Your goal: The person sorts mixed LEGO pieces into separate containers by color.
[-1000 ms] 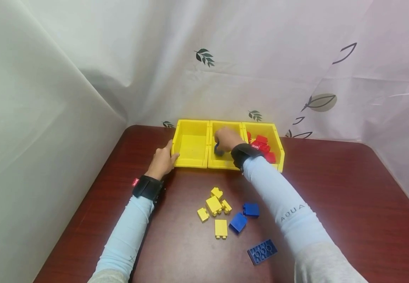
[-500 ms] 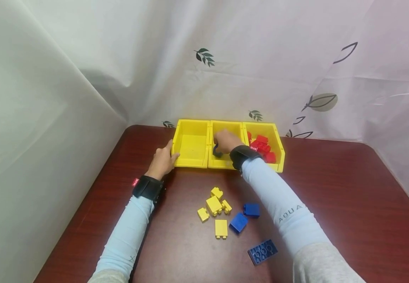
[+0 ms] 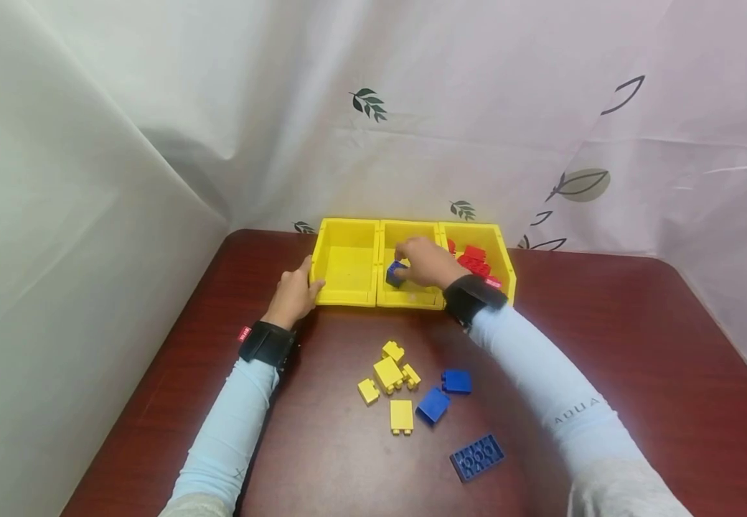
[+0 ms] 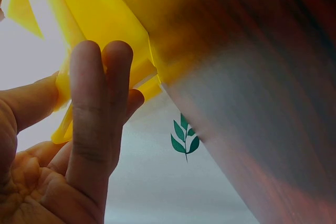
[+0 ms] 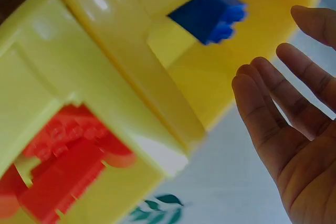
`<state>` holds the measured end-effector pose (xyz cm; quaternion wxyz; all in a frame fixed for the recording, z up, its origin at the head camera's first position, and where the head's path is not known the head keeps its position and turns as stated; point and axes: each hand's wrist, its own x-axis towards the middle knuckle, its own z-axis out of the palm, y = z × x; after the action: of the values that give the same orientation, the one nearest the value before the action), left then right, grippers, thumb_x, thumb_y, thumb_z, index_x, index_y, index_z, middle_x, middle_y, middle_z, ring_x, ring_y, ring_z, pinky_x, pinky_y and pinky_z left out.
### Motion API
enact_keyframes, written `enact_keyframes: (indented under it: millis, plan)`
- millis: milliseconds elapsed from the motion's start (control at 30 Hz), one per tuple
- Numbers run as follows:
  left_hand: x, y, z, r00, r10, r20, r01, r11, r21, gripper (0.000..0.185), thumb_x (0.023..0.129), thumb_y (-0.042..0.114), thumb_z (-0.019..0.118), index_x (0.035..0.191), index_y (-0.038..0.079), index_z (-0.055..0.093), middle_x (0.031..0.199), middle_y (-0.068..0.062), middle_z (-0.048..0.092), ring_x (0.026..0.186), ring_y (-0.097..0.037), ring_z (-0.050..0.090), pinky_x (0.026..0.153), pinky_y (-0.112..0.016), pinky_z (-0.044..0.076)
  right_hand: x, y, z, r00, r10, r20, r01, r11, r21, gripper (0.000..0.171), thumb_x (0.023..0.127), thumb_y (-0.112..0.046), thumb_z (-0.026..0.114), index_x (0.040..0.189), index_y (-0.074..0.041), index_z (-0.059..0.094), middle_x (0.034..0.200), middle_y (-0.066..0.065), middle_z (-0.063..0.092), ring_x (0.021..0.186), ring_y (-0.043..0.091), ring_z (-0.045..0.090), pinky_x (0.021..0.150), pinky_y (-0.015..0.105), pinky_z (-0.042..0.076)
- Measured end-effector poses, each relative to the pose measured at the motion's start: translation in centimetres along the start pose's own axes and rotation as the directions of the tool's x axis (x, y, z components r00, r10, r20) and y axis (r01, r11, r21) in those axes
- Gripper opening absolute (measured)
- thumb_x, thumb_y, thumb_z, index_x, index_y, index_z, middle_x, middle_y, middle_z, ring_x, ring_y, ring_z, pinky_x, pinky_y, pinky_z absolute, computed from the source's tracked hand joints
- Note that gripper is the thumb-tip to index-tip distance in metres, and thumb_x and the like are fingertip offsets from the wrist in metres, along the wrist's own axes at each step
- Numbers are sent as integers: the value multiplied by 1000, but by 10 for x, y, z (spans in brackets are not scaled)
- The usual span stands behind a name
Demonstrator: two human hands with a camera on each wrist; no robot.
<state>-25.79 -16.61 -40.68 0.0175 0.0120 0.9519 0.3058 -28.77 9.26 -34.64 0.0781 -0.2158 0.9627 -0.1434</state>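
My left hand (image 3: 292, 296) grips the outer side wall of the left yellow bin (image 3: 349, 267), with the thumb on one face and fingers on the other in the left wrist view. Over the middle yellow bin (image 3: 412, 296) is my right hand (image 3: 434, 263). Its fingers (image 5: 262, 114) are spread loosely and apart from everything in the right wrist view. A blue toy brick (image 5: 212, 14) lies in that middle bin, its studs facing sideways. Red toy bricks (image 5: 63, 174) fill part of the right yellow bin (image 3: 507, 269).
Several yellow bricks (image 3: 388, 375) lie grouped on the dark red table (image 3: 605, 359) in front of the bins. Beside them are two blue bricks (image 3: 433, 406), and nearer to me a larger blue brick (image 3: 477, 457) shows its hollow underside. A white curtain (image 3: 476, 108) hangs behind.
My right hand has let go of the blue brick in the middle bin and drawn back slightly to the right. The left hand stays on the left bin.
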Motion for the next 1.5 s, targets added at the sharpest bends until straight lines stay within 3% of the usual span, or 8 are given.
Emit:
enact_keyframes:
  millis: [200,467,700,867,1033,1167,1300,1500]
  plan:
    - [1,-3,1,1000,-3,0,3,1000,8,69,99,24,59,155,8,24,127,-23,58,97,-33,62,96,-47,53,-52,-3,5,997,-37,-72,38,999,6,36,90,-33,71,118,-10,69,117,9,66,105,25,61,93,40,56]
    - [0,-2,1,1000,12,-4,-12,1000,0,70,98,23,60,155,7,24,122,-23,59,93,-33,63,93,-46,56,-131,13,33,988,-100,-118,97,995,-27,37,85,-32,77,114,-11,69,104,4,67,95,20,62,85,37,58]
    - [1,0,-1,1000,12,7,-12,1000,1,69,98,23,60,155,7,23,122,-23,59,94,-33,63,93,-46,55,-192,24,54,985,-104,-136,95,993,-70,40,81,-31,80,112,-9,70,107,6,68,97,20,64,82,39,59]
    - [1,0,-1,1000,10,12,-10,1000,-2,68,99,24,59,155,8,23,121,-23,59,94,-33,63,93,-46,55,-225,26,64,978,-172,-116,165,984,-69,37,80,-39,79,106,-14,71,104,-1,66,92,12,61,79,35,60]
    - [0,0,1,1000,15,5,-15,1000,5,66,99,23,58,154,9,24,120,-23,59,93,-33,63,92,-47,56,-244,26,72,976,-218,-8,218,976,10,43,84,-55,70,106,-18,71,103,-8,63,88,3,56,73,25,57]
    - [-1,0,0,1000,11,1,-11,1000,11,67,99,23,59,154,9,24,123,-23,59,94,-34,63,94,-47,55,-246,29,78,969,-236,69,228,968,108,42,85,-57,65,105,-20,71,94,-14,60,81,-3,51,68,20,52]
    - [-1,0,0,1000,6,12,-6,1000,15,67,99,24,58,154,10,24,118,-23,60,90,-33,65,91,-47,56,-244,35,82,966,-248,75,235,960,151,34,88,-50,67,101,-20,72,87,-17,57,76,-5,48,64,17,48]
    - [-1,1,1,1000,5,11,-5,1000,9,66,99,23,59,154,10,25,115,-22,60,88,-32,65,90,-46,57,-239,39,78,962,-267,53,261,961,94,29,89,-43,69,102,-18,75,87,-14,59,77,-3,49,64,17,49]
